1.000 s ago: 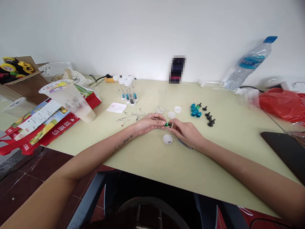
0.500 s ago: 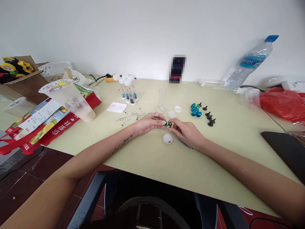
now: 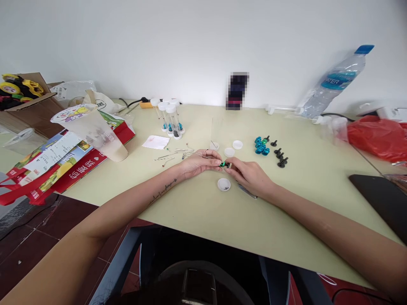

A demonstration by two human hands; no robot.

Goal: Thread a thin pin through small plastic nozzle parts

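My left hand (image 3: 202,163) pinches a small shiny green metal part (image 3: 223,164) between thumb and fingers. A thin metal wire (image 3: 203,156) also crosses its fingers. My right hand (image 3: 249,174) is closed on a small black screw-like piece (image 3: 228,165), which meets the green part. Just below the hands lies a white round cap (image 3: 224,184) with tiny dark bits in it. Slim metal tweezers (image 3: 247,192) lie partly under the right hand. To the right sit several shiny blue parts (image 3: 261,147) and several black screw-like pieces (image 3: 280,159).
Clear tubes with white caps (image 3: 171,118) stand at the back. Thin bent wires (image 3: 176,153) and a paper slip (image 3: 155,142) lie left. Farther left are a drink cup (image 3: 98,133) and a red bag (image 3: 82,169). A water bottle (image 3: 338,80) leans at the back right.
The black piece shows less length between the hands and sits closer to the green part. Both hands have otherwise stayed nearly in place.
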